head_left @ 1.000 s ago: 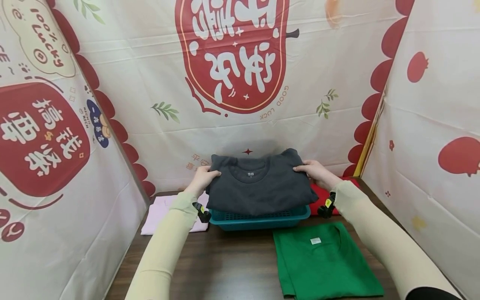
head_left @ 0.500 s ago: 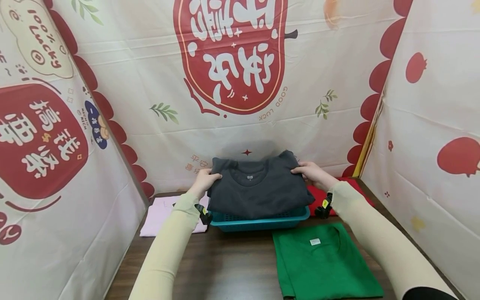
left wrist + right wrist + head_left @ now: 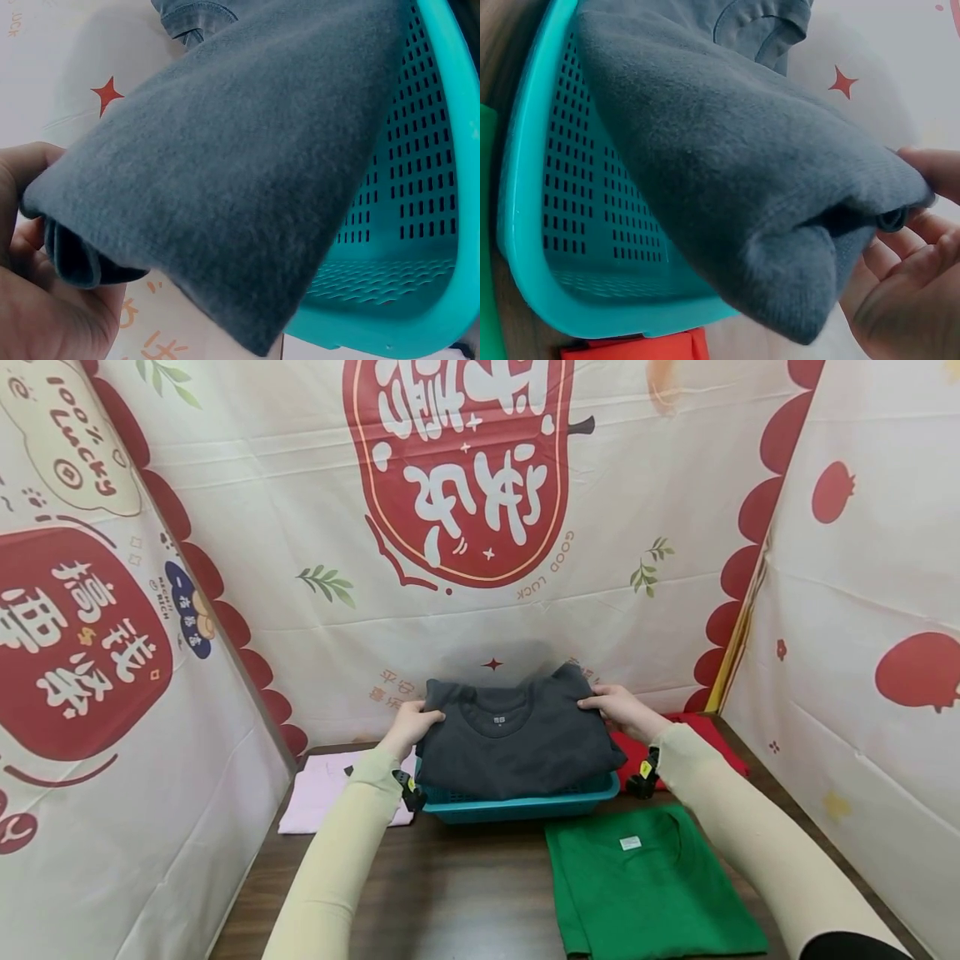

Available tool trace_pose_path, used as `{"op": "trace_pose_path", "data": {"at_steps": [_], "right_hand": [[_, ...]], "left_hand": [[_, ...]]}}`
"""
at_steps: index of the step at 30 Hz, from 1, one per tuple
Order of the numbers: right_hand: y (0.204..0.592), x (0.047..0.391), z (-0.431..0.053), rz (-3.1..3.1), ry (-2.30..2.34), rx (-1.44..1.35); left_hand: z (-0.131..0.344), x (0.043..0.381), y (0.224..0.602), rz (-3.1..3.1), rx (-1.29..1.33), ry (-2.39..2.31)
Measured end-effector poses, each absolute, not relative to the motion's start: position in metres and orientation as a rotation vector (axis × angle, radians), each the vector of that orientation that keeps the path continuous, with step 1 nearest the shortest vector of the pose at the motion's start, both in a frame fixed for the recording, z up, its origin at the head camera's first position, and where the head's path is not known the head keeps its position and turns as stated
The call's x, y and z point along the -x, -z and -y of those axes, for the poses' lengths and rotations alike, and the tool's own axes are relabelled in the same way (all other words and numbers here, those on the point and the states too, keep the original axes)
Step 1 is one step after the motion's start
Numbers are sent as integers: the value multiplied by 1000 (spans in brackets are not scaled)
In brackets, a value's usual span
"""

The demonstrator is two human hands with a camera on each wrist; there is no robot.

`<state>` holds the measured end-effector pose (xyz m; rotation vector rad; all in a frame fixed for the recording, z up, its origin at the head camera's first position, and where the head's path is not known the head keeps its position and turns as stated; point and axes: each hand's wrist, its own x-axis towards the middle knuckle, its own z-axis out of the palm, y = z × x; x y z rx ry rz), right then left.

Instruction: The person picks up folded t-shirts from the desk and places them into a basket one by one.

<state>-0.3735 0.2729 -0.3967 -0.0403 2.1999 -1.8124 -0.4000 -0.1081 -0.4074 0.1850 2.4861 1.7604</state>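
Note:
A folded dark grey shirt (image 3: pixel 517 743), its neckline and small label facing up, is held over a teal perforated basket (image 3: pixel 517 810). My left hand (image 3: pixel 409 725) pinches the shirt's left side between thumb and fingers. On the opposite side my right hand (image 3: pixel 621 708) pinches the fabric the same way. Both wrist views show the grey cloth (image 3: pixel 225 150) sloping down over the basket's inside, its near corners hanging loose. The basket's perforated wall (image 3: pixel 577 187) shows beneath it. How much of the shirt touches the basket floor is hidden.
A folded pink garment (image 3: pixel 318 789) lies left of the basket, partly behind the left arm. To the right is a red garment (image 3: pixel 708 739), and a folded green shirt (image 3: pixel 645 885) lies in front on the wooden table (image 3: pixel 450 893). Printed cloth walls (image 3: pixel 480 635) surround the table.
Both hands have lowered the grey shirt slightly toward the basket and come a little closer together. The basket and other garments stay in place.

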Motion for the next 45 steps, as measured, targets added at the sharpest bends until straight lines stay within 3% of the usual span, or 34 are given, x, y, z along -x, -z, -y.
{"op": "trace_pose_path", "data": {"at_steps": [45], "right_hand": [[428,380,-262,-2204,1663,2]], "left_hand": [[97,403,444,-2611,-104,-1527]]}}
